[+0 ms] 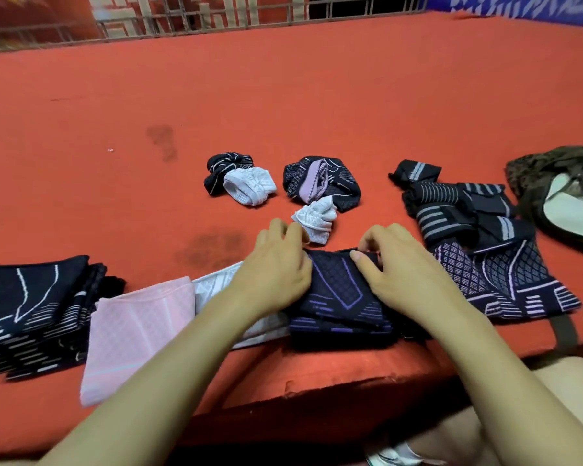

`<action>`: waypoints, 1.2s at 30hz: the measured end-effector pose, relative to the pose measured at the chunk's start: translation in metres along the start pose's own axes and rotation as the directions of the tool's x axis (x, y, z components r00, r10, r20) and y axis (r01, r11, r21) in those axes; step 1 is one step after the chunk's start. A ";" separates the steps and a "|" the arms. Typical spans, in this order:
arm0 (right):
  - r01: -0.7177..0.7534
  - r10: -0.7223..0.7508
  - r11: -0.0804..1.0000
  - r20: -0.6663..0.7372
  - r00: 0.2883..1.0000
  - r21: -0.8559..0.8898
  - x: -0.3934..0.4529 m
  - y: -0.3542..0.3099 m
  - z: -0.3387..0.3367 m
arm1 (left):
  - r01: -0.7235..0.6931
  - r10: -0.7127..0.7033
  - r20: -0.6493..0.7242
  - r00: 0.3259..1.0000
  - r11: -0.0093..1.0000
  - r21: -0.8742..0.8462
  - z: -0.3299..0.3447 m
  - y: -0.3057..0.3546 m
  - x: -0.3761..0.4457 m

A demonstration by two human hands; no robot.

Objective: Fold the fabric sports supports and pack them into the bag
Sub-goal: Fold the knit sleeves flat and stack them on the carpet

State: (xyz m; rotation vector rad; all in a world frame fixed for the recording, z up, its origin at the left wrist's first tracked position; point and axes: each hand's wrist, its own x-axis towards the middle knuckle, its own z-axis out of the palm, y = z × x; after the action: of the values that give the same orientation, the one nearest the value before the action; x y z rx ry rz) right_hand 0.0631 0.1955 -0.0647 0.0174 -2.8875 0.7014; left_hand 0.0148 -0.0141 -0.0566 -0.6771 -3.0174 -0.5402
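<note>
Left hand (276, 267) flat on a dark purple-patterned knee support (337, 297), right hand (401, 260) pinching its far folded edge, apparently between thumb and fingers, folded navy stack (34, 314) far left, bag (562, 200) at right

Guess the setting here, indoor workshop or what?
Hard to say: probably a raised, red-carpeted platform in a public venue, not a workshop. Cues: metal railing along the far edge, a blue banner behind it, and the person sitting at the platform's lip.

Red felt tabletop (283, 79), metal railing (182, 21) behind, dim light.
</note>
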 end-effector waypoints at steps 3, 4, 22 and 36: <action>0.083 -0.081 0.994 0.029 0.996 -0.070 0.009 -0.003 0.007 | -0.066 0.067 -0.047 0.997 0.998 0.017 0.018 0.008 -0.012; 0.099 -0.091 0.989 0.074 0.993 -0.110 0.012 -0.004 0.009 | -0.062 0.063 -0.055 0.997 0.998 0.020 0.020 0.008 -0.014; 0.107 -0.088 0.972 0.097 0.991 -0.208 0.056 -0.008 0.009 | 0.041 -0.041 0.065 0.997 0.999 -0.009 0.015 0.014 0.001; 0.018 -0.070 0.859 0.082 0.994 0.511 0.151 -0.031 0.019 | 0.123 -0.171 -0.033 0.985 0.817 -0.563 -0.027 -0.051 0.078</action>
State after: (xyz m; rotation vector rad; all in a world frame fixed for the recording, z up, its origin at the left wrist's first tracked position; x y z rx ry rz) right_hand -0.0875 0.1634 -0.0423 0.1900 -2.6815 1.4728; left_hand -0.0796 -0.0343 -0.0419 -0.3996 -2.8347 -1.4598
